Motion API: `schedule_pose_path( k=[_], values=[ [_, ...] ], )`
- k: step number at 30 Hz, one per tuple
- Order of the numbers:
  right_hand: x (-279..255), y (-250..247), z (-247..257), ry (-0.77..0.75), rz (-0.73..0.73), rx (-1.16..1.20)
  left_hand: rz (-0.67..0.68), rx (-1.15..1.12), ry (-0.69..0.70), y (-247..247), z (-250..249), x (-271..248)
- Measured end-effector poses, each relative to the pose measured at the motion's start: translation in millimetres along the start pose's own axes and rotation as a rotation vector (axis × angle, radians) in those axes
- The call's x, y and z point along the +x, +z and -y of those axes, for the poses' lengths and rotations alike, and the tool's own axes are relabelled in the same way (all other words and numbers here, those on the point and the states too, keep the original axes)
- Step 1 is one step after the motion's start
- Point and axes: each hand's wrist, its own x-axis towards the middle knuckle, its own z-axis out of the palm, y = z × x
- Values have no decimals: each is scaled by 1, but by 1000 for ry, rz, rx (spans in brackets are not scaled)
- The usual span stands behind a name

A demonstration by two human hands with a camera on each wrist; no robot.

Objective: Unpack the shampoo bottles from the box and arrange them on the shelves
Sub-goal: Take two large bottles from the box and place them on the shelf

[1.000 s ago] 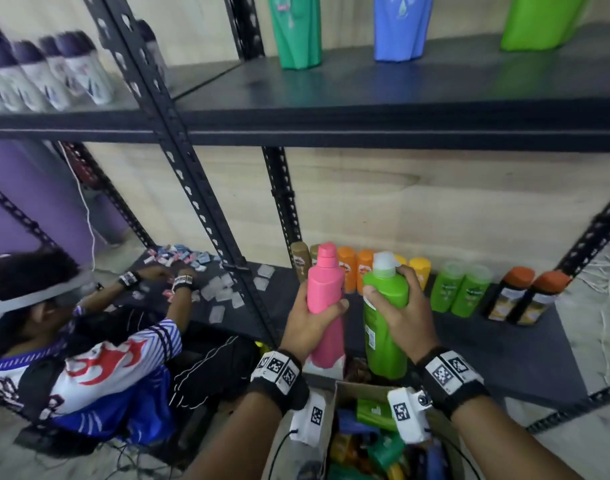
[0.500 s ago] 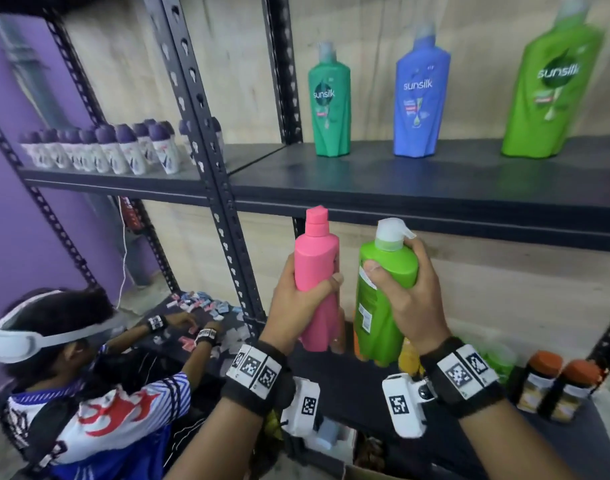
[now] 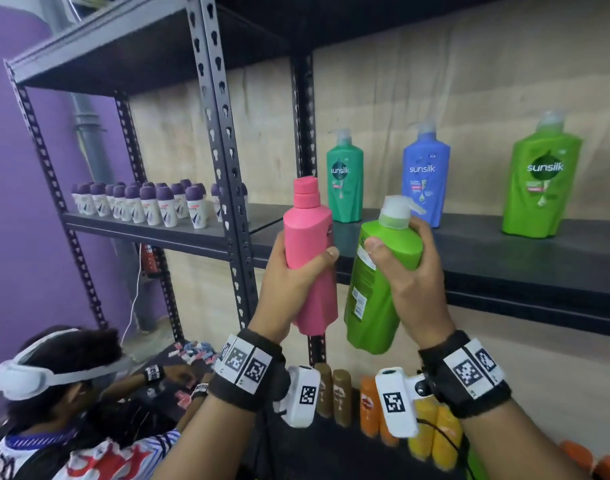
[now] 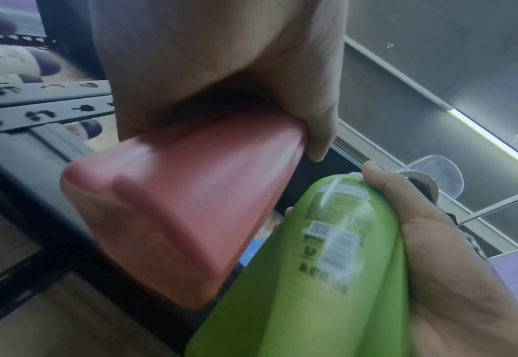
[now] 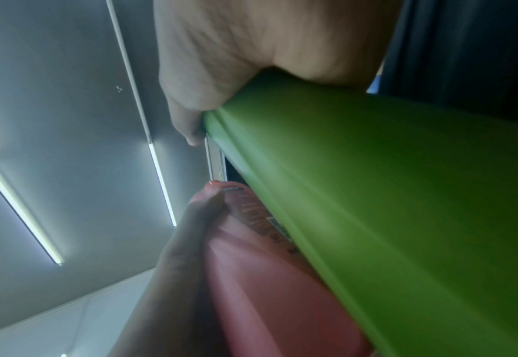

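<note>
My left hand [image 3: 289, 282] grips a pink shampoo bottle [image 3: 310, 251] upright around its middle. My right hand [image 3: 411, 282] grips a green pump bottle [image 3: 376, 299] with a pale pump head, tilted slightly. Both bottles are raised in front of the edge of the dark middle shelf [image 3: 504, 258]. In the left wrist view the pink bottle [image 4: 184, 212] and green bottle [image 4: 312, 277] sit side by side, almost touching. The right wrist view shows the green bottle [image 5: 388, 205] above the pink one [image 5: 266, 289]. The box is out of view.
Three large Sunsilk pump bottles stand on the middle shelf: teal [image 3: 345, 178], blue [image 3: 424, 174], green [image 3: 542, 181]. Purple-capped roll-ons [image 3: 147, 204] fill the left shelf. A slotted upright [image 3: 227, 161] is just left of my hands. Small bottles [image 3: 372, 403] line the bottom shelf. A person [image 3: 61, 403] crouches lower left.
Both hands have lifted the pink and green bottles from the box up to the level of the middle shelf. My view has tilted upward with them.
</note>
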Motion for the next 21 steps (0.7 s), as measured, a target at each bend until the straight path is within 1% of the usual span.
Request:
schedule_pose_path(
  k=[6, 10, 12, 15, 21],
  values=[
    [41, 12, 35, -36, 18, 30, -25, -39, 77, 6, -35, 39],
    [64, 20, 50, -105, 21, -6, -26, -66, 101, 10, -49, 63],
    [73, 23, 55, -125, 8, -45, -30, -62, 115, 13, -49, 74],
    [84, 26, 58, -118, -4, -92, -42, -51, 101, 17, -45, 89],
    [96, 32, 41, -60, -16, -178, -54, 2, 58, 19, -22, 108]
  ],
)
